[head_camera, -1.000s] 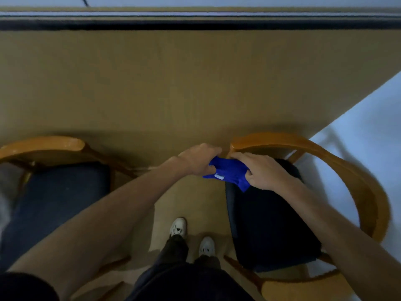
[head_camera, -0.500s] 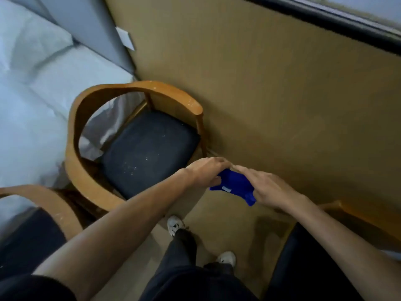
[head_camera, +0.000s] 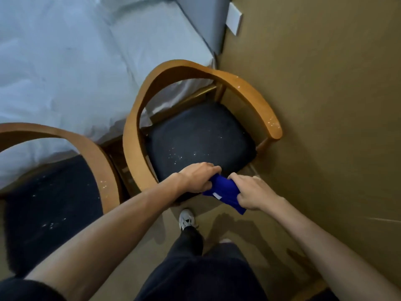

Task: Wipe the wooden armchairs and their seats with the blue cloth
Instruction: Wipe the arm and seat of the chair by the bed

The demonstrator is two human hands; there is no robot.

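A bunched blue cloth (head_camera: 225, 193) with a small white tag hangs between my two hands. My left hand (head_camera: 198, 178) grips its left end and my right hand (head_camera: 252, 192) grips its right end, both just off the front edge of a dark seat (head_camera: 199, 137). That seat, speckled with white crumbs, belongs to a wooden armchair (head_camera: 256, 98) with a curved backrest that also carries white specks. A second wooden armchair (head_camera: 91, 153) with a speckled dark seat (head_camera: 47, 205) stands at the left.
A bed with white sheets (head_camera: 76, 61) lies behind both chairs. A tan wall (head_camera: 325, 105) runs along the right, with a white plate (head_camera: 234, 18) on it. My dark trousers and a white shoe (head_camera: 186, 221) stand on the tan floor below the hands.
The view has swung to the left, bringing the crumb-speckled chairs and the bed into the centre. Both hands still hold the cloth, now over the front of the nearer chair's seat.
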